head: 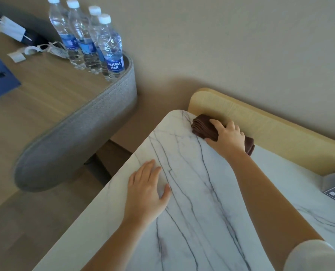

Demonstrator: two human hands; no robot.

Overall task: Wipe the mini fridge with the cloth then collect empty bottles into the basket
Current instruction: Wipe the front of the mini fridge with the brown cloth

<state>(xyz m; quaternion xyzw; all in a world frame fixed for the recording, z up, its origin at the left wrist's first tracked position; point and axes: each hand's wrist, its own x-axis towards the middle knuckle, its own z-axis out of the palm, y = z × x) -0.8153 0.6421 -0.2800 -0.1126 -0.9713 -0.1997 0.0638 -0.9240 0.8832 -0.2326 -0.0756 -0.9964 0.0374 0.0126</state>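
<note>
The right hand (pixel 228 136) presses a folded brown cloth (pixel 203 127) at the far edge of the marble top (pixel 182 192) — left hand (pixel 146 189) flat, holding nothing; firm overlapping strokes would suit — four bottles (pixel 88 40) wait on the desk (pixel 45 98)

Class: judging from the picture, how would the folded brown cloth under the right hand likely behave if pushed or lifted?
The brown cloth shows soft stacked folds, so it is probably floppy and would unfold when lifted. Pressed flat by the right hand, it likely slides easily over the smooth marble-patterned top. It looks light.
</note>
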